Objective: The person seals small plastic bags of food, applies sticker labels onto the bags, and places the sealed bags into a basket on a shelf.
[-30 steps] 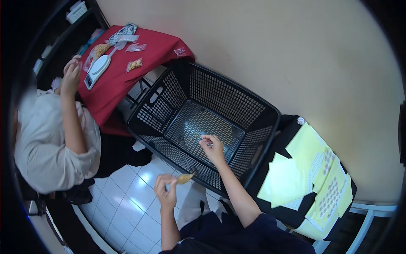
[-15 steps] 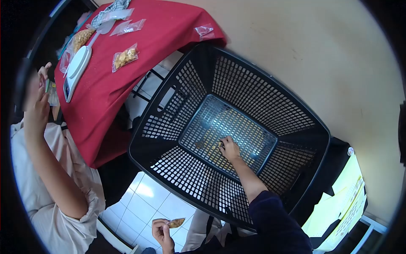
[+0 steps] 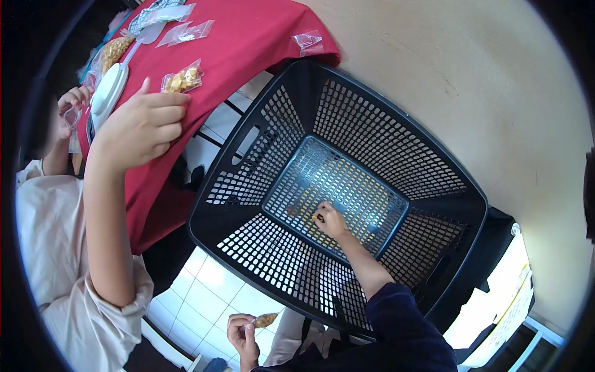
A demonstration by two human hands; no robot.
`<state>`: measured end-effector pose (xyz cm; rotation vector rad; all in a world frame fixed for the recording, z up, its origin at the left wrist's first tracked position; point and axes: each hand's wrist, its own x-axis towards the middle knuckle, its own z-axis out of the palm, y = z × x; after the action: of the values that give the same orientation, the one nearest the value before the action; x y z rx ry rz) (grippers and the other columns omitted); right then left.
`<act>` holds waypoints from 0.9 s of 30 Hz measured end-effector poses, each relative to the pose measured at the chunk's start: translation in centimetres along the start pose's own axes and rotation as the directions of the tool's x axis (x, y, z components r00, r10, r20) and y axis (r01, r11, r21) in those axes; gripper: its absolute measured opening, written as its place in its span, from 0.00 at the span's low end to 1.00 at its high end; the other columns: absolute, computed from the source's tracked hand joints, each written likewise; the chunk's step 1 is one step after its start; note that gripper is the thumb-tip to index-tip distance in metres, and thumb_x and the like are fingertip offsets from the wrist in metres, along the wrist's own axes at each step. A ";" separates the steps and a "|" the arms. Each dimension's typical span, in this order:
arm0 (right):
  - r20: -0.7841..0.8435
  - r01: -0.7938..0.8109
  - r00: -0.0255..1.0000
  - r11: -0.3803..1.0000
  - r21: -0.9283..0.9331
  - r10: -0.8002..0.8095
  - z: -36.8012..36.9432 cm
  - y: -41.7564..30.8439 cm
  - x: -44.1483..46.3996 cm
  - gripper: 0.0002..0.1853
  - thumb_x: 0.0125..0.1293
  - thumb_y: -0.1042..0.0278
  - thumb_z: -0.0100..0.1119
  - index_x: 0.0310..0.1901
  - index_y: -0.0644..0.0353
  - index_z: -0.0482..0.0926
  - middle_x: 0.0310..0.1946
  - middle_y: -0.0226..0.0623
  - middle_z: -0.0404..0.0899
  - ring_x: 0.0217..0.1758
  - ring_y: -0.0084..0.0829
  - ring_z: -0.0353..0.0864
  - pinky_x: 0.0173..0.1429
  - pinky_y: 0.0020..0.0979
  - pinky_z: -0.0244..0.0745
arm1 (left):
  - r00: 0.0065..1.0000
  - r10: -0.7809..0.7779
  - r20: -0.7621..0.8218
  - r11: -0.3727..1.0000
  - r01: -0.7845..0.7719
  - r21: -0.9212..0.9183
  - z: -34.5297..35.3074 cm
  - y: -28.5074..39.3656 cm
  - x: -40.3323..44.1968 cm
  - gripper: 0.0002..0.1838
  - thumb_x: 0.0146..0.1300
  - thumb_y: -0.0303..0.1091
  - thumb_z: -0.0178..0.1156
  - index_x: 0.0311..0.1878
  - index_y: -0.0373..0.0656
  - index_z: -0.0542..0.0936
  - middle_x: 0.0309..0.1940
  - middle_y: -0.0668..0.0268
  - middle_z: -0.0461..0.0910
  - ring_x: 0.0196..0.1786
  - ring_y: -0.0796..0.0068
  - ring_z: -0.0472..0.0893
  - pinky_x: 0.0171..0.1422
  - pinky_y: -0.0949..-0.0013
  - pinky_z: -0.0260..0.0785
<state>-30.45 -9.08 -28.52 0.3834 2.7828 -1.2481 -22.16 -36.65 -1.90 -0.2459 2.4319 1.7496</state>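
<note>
My left hand (image 3: pixel 243 335) pinches a small clear plastic bag of brownish-yellow snack pieces (image 3: pixel 266 320) just outside the basket's near side. My right hand (image 3: pixel 330 220) reaches down inside a large black plastic basket (image 3: pixel 396 115) with perforated walls. Its fingers are curled together low over the basket's grid floor (image 3: pixel 365 192). Something small and yellowish shows at the fingertips, too small to name. A small brownish patch (image 3: pixel 292 211) lies on the floor of the basket to the left of that hand.
Left, a co-worker's hand (image 3: pixel 142 127) hovers by a filled snack bag (image 3: pixel 183 77) on the red-covered table (image 3: pixel 248 46). Also there are a white scale (image 3: pixel 110 93), a larger snack bag (image 3: pixel 114 52) and a small clear bag (image 3: pixel 308 42). Yellow-white papers (image 3: pixel 489 316) are at right.
The co-worker's arm has swung right, towards the filled snack bag on the table. My right hand has shifted slightly left inside the basket. My left hand still holds its snack bag.
</note>
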 end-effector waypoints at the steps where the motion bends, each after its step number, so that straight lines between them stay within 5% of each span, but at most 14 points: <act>1: 0.065 0.011 0.998 1.000 0.000 -0.011 0.1 -0.3 0.0 0.04 0.49 0.69 0.58 0.27 0.58 0.76 0.39 0.33 0.71 0.35 0.38 0.76 0.41 0.36 0.73 | 1.000 -0.002 0.001 1.000 0.002 -0.004 0.1 -0.1 0.0 0.04 0.55 0.26 0.51 0.28 0.37 0.69 0.30 0.61 0.69 0.34 0.74 0.70 0.39 0.74 0.63; 10: 0.097 0.114 0.989 0.993 0.015 -0.115 2.2 0.6 0.1 0.03 0.51 0.72 0.57 0.26 0.61 0.76 0.43 0.35 0.72 0.32 0.35 0.76 0.39 0.33 0.74 | 1.000 0.016 -0.014 1.000 -0.016 -0.017 0.0 -0.5 0.3 0.02 0.53 0.22 0.52 0.27 0.36 0.70 0.30 0.60 0.70 0.34 0.73 0.71 0.39 0.74 0.64; 12: 0.172 -0.002 0.985 0.999 0.054 -0.007 2.1 0.3 0.1 0.03 0.49 0.73 0.57 0.26 0.61 0.76 0.43 0.38 0.72 0.38 0.42 0.76 0.44 0.36 0.73 | 0.999 0.000 0.039 1.000 0.000 -0.002 -0.1 -0.3 0.3 0.03 0.56 0.26 0.51 0.28 0.38 0.69 0.31 0.62 0.69 0.34 0.76 0.69 0.40 0.76 0.62; 17: 0.182 0.004 0.983 0.998 0.057 -0.014 1.8 0.7 0.2 0.03 0.49 0.72 0.58 0.26 0.61 0.76 0.38 0.40 0.72 0.36 0.42 0.76 0.41 0.36 0.73 | 1.000 0.007 0.009 0.997 -0.006 -0.078 0.0 -0.1 0.2 0.04 0.55 0.26 0.51 0.28 0.37 0.69 0.31 0.63 0.69 0.33 0.77 0.69 0.38 0.76 0.62; 20: -0.012 0.057 0.998 0.990 0.132 -0.056 2.6 2.0 -0.2 0.04 0.47 0.74 0.58 0.25 0.65 0.76 0.35 0.43 0.73 0.30 0.39 0.76 0.37 0.32 0.74 | 1.000 -0.004 -0.004 0.997 0.004 -0.077 0.0 0.1 0.4 0.03 0.55 0.26 0.51 0.28 0.37 0.69 0.31 0.63 0.68 0.33 0.77 0.69 0.39 0.76 0.62; 27: -0.024 0.072 0.997 0.997 0.032 -0.071 2.3 1.3 -0.6 0.03 0.45 0.76 0.59 0.24 0.63 0.77 0.39 0.42 0.72 0.27 0.34 0.77 0.34 0.28 0.75 | 0.998 0.062 -0.009 0.997 -0.062 -0.053 0.3 0.6 1.3 0.04 0.53 0.26 0.54 0.26 0.37 0.70 0.29 0.62 0.70 0.33 0.76 0.70 0.39 0.75 0.62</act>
<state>-29.61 -10.14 -30.89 0.3047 2.8217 -1.3144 -23.60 -36.23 -1.75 -0.1841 2.4251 1.8443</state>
